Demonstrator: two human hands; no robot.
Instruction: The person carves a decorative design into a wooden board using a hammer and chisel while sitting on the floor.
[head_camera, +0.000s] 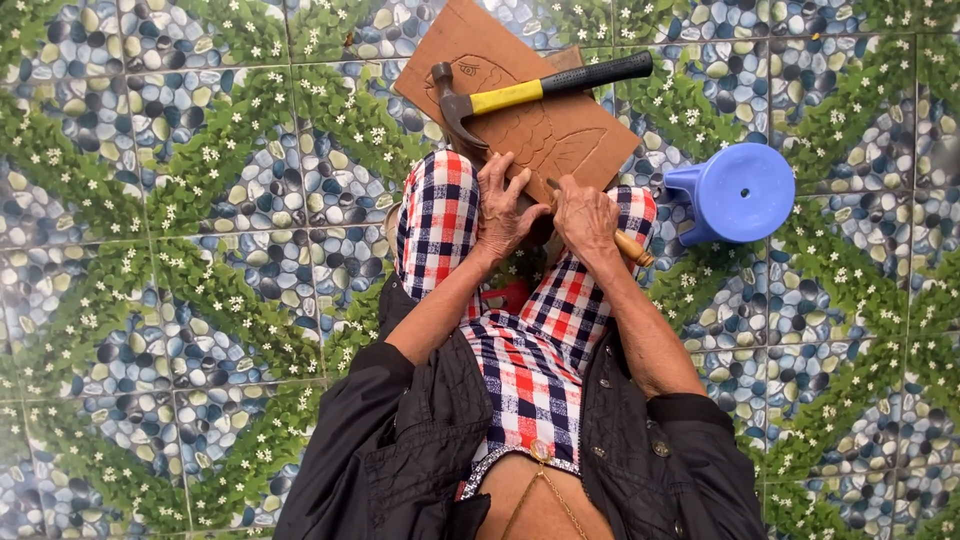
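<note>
Centrally, the right hand (585, 215) clenches a wooden-handled chisel (630, 247), while the left hand (503, 205) presses flat on the carved brown wooden board (530, 110) above. A yellow-and-black claw hammer (540, 88) lies across the board; a round blue plastic stool (738, 192) stands right.

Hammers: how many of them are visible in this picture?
1. The hammer, with a yellow and black handle, lies on the carved wooden board, above both hands. Others may be hidden under the board.

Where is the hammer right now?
The hammer lies across the carved wooden board, top centre of the head view, just beyond both hands, left of the blue stool.
</note>
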